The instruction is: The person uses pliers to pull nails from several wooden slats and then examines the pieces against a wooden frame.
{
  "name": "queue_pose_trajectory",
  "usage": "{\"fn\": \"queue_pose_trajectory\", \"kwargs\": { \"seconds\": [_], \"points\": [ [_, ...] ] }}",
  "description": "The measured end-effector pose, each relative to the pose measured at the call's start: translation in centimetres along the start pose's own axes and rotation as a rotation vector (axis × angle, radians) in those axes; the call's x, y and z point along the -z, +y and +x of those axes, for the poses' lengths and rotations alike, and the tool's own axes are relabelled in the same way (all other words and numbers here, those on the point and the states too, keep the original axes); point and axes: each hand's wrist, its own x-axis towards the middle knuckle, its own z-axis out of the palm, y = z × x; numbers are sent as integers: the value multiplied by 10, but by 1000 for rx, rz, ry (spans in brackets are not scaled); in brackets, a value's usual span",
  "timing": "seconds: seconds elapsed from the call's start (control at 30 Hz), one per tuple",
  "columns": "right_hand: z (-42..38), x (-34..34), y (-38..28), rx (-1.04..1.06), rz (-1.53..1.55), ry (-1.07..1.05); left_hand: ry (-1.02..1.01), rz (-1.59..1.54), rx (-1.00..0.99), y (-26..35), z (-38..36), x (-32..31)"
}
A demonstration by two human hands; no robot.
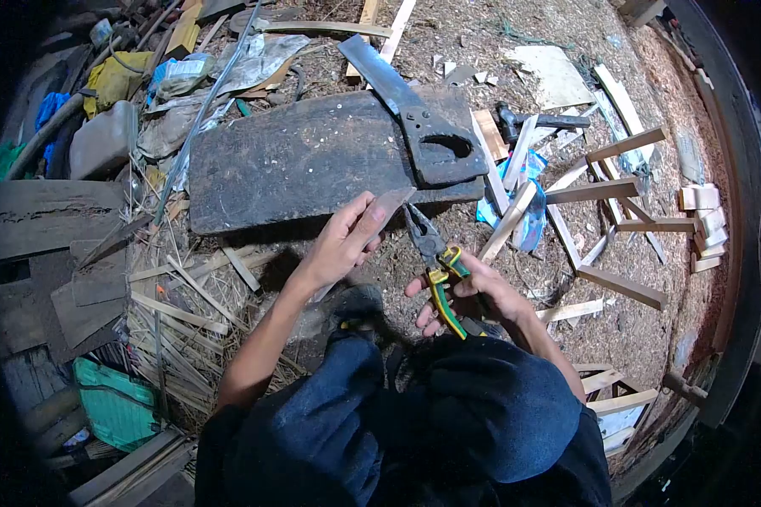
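We see a person's two bare hands at work over a low dark bench (287, 165), viewed from above. The left hand (338, 251) reaches in from the near left, its thumb and fingers pinching a thin flat strip (393, 204), which slants from near left to far right; its far end lies at the near edge of the bench. The right hand (490, 291) holds a pair of pliers (429, 242) with green and yellow handles, the thumb side against the far handle and the other fingers loosely spread beneath. We note that the nose of the pliers points far left and lies right beside the far end of the strip; we cannot tell whether the two touch. On the right part of the bench we find a saw (416, 127), its blade running toward the far left and its dark handle nearest the hands. To the right of the bench we observe a hammer (509, 124), a blue wrapper (530, 221) among loose wood pieces, and, farther right, a wooden frame (604, 198) with upstanding legs. At the near left we see a green container (114, 427) beside a heap of thin sticks (182, 355)
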Motion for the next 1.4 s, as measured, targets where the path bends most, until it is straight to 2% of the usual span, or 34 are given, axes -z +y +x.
{"fn": "queue_pose_trajectory", "kwargs": {
  "seconds": [0.13,0.2,0.37,0.47,0.53,0.7,0.93,1.13,1.4],
  "points": [
    [3,3,0,-9,64,-98,-50,9,-61,-3,1,3],
    [4,3,2,1,60,1,-22,209,-139,-3,1,-3],
    [-8,0,-7,61,115,-45,44,115,-117,-5,0,4],
    [-8,0,-8,56,-80,-140,-9,102,-137,-1,0,2],
    [-8,-7,-10,31,-87,-145,23,175,-159,1,1,0],
    [-7,-7,-8,1,-67,-220,31,127,-185,-4,0,4],
    [-8,-9,-8,-34,1,-197,-7,196,-293,-5,3,6],
    [-6,-4,-7,-33,-24,-267,9,108,-198,-5,-1,5],
    [-7,-7,-7,-34,1,-218,-39,108,-220,-6,1,8]
  ]
}}
